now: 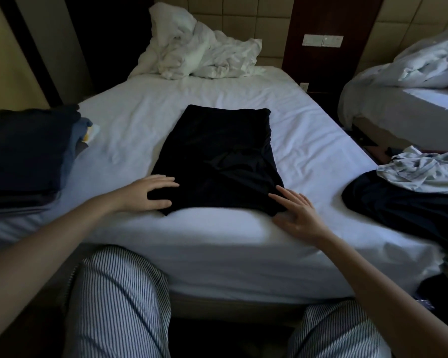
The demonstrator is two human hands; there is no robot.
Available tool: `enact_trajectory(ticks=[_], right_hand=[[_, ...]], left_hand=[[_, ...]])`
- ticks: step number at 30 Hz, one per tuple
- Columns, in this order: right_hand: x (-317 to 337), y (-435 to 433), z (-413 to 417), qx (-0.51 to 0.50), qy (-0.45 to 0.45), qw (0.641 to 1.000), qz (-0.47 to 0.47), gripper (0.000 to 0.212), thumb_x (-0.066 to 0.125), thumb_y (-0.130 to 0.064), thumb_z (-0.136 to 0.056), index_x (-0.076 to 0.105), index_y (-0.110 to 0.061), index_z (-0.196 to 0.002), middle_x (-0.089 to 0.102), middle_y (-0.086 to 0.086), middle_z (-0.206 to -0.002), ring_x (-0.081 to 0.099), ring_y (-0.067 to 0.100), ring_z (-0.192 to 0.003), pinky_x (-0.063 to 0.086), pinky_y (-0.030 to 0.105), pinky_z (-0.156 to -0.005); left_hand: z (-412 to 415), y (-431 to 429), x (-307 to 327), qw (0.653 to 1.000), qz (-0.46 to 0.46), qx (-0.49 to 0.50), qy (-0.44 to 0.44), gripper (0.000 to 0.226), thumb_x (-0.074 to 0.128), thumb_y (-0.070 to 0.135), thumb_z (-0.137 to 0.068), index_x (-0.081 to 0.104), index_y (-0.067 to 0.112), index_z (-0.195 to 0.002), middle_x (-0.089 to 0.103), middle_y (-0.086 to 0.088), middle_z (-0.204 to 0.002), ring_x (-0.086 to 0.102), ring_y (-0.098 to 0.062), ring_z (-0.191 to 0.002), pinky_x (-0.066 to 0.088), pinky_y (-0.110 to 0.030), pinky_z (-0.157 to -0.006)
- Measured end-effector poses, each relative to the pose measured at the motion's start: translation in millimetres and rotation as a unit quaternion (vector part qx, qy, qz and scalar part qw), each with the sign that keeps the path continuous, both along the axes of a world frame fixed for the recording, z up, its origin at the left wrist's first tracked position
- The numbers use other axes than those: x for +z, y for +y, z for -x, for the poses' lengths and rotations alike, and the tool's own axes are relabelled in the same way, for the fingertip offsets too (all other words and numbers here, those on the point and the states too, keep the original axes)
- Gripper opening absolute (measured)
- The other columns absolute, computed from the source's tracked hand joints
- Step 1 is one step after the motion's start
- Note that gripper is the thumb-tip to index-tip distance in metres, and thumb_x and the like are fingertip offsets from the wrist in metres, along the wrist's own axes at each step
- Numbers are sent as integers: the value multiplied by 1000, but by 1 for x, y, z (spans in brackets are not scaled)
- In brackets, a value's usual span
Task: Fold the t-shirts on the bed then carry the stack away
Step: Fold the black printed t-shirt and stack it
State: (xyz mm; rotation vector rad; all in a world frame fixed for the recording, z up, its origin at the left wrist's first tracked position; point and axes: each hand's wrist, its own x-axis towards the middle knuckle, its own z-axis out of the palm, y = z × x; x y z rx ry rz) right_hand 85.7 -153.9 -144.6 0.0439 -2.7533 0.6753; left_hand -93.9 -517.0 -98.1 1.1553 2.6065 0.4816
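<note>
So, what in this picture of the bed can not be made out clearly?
Head view only:
Folded stack, left: cut off by the frame edge and dark; number of shirts cannot be counted.
Black t-shirt, centre: too dark to show its folds or front.
Unfolded pile, right: cut off by the frame edge; how many pieces is unclear.

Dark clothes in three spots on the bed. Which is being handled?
The black shirt flat in the middle: left hand and right hand touch its near corners. The folded stack at left and heap at right lie untouched.
</note>
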Motion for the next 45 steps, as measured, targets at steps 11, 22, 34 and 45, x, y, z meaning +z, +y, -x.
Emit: enact_trajectory(ticks=[11, 22, 34, 45], right_hand=[[13, -20, 0, -85, 30, 994, 68, 25, 52, -7, -94, 65, -3, -115, 63, 9, -121, 56, 26, -109, 35, 29, -91], [75, -41, -41, -126, 98, 968, 196, 33, 46, -10, -97, 47, -11, -65, 43, 3, -60, 37, 11, -55, 29, 18, -51], [156, -66, -104, 49, -119, 903, 410, 29, 37, -21, -100, 56, -7, -84, 62, -4, -56, 60, 5, -49, 46, 16, -45], [181, -34, 3, -121, -57, 892, 432, 24, 43, -25, -100, 57, -12, -85, 50, 5, -73, 49, 15, -60, 40, 26, -56]], left_hand=[[-15, -3, -19, 994, -74, 54, 56, 39, 43, 26, -99, 45, 27, -138, 34, 3, -151, 19, -12, -143, 15, -25, -112], [-51, -5, 42, 973, -171, 148, 50, 36, 45, 30, -98, 65, 0, -101, 65, -21, -93, 60, -32, -88, 38, -30, -70], [-126, -54, 123, 937, -157, -12, -311, 73, 57, 74, -63, 51, 7, -93, 55, -8, -69, 51, -20, -55, 44, -25, -51], [-27, -20, 125, 898, -303, 164, -274, 18, 55, 17, -94, 58, 4, -105, 54, -9, -86, 56, -15, -73, 51, -19, -62]])
